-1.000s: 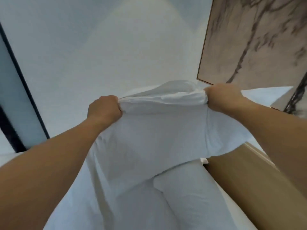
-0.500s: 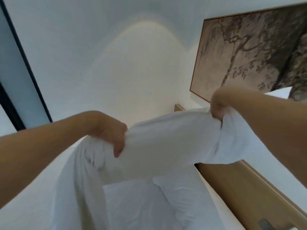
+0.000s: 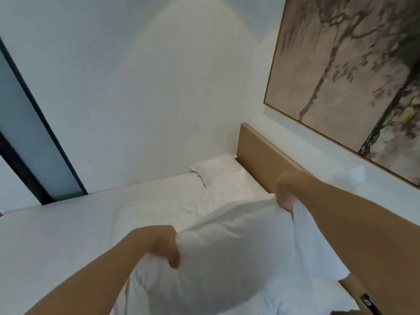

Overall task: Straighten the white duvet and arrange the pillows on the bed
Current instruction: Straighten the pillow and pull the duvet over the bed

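A single wide-angle camera worn on the person's head is looking forward and down across the bed (image 3: 68,223) toward the wooden headboard (image 3: 261,160) and the wall corner. It is sitting close above both forearms, which are filling the lower frame; a framed picture (image 3: 341,76) is tilting along the right edge.

Soft, matt white cloth pillow (image 3: 222,251), creased; smooth white cloth duvet (image 3: 79,223); headboard (image 3: 261,160) of pale wood, matt; wall (image 3: 147,87) painted white, smooth.
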